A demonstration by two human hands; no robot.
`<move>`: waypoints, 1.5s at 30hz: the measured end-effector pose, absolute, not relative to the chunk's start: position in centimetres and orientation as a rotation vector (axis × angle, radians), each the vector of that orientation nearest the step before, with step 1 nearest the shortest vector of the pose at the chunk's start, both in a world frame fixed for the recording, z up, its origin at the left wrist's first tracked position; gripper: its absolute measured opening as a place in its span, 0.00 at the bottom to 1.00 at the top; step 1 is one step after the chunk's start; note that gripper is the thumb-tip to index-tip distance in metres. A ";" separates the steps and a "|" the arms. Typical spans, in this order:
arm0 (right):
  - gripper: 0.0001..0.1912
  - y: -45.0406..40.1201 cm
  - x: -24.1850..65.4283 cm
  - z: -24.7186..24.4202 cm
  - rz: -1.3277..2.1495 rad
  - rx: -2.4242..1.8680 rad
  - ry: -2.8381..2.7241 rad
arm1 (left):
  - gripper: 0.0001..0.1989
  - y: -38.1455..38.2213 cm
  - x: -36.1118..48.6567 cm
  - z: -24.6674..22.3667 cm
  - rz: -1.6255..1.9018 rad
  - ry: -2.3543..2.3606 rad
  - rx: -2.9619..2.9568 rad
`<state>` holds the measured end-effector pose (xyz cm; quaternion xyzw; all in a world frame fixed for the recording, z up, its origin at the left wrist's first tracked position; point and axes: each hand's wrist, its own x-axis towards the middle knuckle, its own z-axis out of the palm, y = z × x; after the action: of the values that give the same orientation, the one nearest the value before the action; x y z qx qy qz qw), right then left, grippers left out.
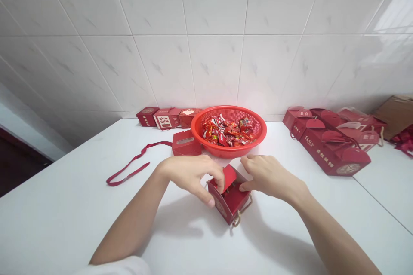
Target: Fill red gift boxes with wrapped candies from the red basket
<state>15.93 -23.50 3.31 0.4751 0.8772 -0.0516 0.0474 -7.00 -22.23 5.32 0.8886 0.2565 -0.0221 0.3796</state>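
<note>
A small red gift box (238,200) with its top flaps raised sits on the white table in front of me. My left hand (193,174) grips its left side, index finger inside the opening and thumb on the outer face. At the far right edge, my right hand (266,174) has its thumb inside and the other fingers curled behind a raised flap. A twisted cord handle (238,218) hangs at the near corner. What lies inside the box is mostly hidden. Just beyond stands a red plastic basket (230,153) of wrapped candies (226,131).
Several small red boxes (167,118) line the wall at back left. A red box with a slot (185,144) and a dark red ribbon (129,175) lie left of the basket. Several handled red boxes (332,148) stand at right, near a brown carton (395,114).
</note>
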 end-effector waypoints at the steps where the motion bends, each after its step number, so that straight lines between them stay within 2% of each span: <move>1: 0.11 -23.5 15.9 3.2 -0.169 1.422 2.704 | 0.07 -22.0 -6.8 5.0 -0.076 0.678 2.279; 4: 0.06 -23.6 16.1 3.5 -0.326 1.289 2.827 | 0.06 -21.6 -6.0 4.0 -0.087 0.773 2.313; 6: 0.06 -23.9 16.3 3.9 -0.477 1.191 2.909 | 0.07 -21.5 -5.4 3.7 -0.072 0.856 2.338; 9: 0.07 -24.3 16.7 4.5 -0.605 1.126 2.965 | 0.15 -21.8 -4.9 3.6 -0.063 1.048 2.392; 14: 0.07 -24.5 17.2 4.4 -0.581 1.107 2.878 | 0.24 -22.5 -4.6 4.1 -0.113 1.227 2.413; 21: 0.06 -24.2 18.2 4.6 -0.617 1.115 2.894 | 0.18 -21.1 -4.8 3.3 -0.153 0.939 2.316; 25: 0.10 -23.6 19.1 4.6 -0.624 1.206 2.831 | 0.20 -20.5 -4.9 2.8 -0.200 1.012 2.290; 35: 0.13 -19.8 18.1 1.0 -0.937 0.901 2.626 | 0.24 -21.4 -5.3 4.1 -0.319 1.310 2.262; 39: 0.09 -18.8 17.9 -0.1 -1.143 0.860 2.651 | 0.23 -21.4 -5.3 3.8 -0.282 1.306 2.274; 42: 0.09 -18.6 18.5 0.5 -1.297 0.843 2.660 | 0.23 -21.7 -5.3 3.7 -0.168 1.354 2.250; 45: 0.08 -19.0 19.2 2.1 -1.806 0.893 2.667 | 0.23 -22.3 -5.3 4.1 0.201 1.378 2.182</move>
<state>19.24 -19.00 2.07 0.2659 0.7938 -0.5376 -0.1006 -5.32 -22.34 4.09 0.8110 0.5120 0.0746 0.2731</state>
